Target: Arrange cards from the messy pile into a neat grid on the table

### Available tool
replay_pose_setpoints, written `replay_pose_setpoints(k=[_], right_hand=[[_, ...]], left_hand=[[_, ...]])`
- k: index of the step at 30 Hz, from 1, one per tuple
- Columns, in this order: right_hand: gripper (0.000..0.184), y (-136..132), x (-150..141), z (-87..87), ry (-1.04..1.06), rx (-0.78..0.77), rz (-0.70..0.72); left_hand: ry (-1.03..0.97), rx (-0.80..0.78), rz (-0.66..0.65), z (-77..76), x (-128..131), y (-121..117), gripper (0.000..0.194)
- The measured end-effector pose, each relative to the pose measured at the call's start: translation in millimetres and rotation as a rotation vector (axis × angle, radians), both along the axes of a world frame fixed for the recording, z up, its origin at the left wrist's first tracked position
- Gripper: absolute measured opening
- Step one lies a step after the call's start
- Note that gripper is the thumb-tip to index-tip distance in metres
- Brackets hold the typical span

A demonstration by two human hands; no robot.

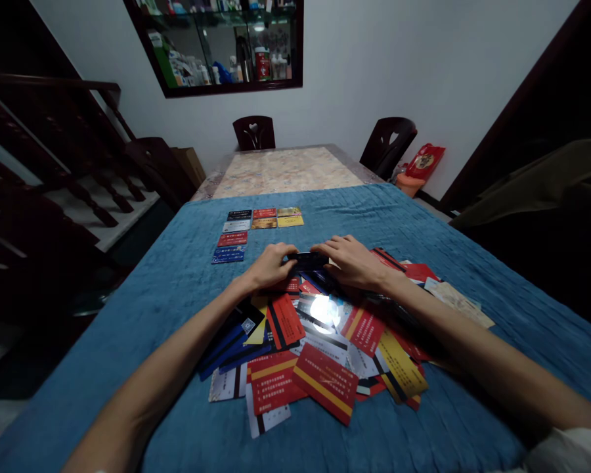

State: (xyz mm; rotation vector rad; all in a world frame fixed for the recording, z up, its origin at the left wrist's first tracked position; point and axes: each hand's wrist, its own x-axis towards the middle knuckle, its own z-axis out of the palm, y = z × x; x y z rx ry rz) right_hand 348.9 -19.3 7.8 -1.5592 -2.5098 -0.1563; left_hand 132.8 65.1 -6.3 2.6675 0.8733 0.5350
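left hand and right hand grip a dark card, long axis crosswise. the card rows lie nearer the left hand.

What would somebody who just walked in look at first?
Probably the big messy heap of colorful cards on the blue cloth, with a bright white shine near its middle. Just above the heap, the left hand and right hand hold a dark card between them. Farther up and to the left, eight cards lie in neat rows.
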Motion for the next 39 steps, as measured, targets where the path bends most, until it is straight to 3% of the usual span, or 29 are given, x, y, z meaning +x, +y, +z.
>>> replay_pose_setpoints(k=[7, 16, 39], right_hand=[[0.054, -0.1, -4.3, -8.2, -0.034, 0.177, -0.018], [0.043, 0.3, -7.2, -18.4, -0.024, 0.339, -0.052], [0.039, 1.9, -7.8, -26.4, 0.008, 0.375, -0.028]], left_hand=[[-0.048, 0.017, 0.049, 6.3, -4.1, 5.7, 0.021], [-0.064, 0.025, 0.036, 10.7, -5.8, 5.7, 0.022], [-0.066, 0.004, 0.052, 13.1, -8.9, 6.6, 0.021]])
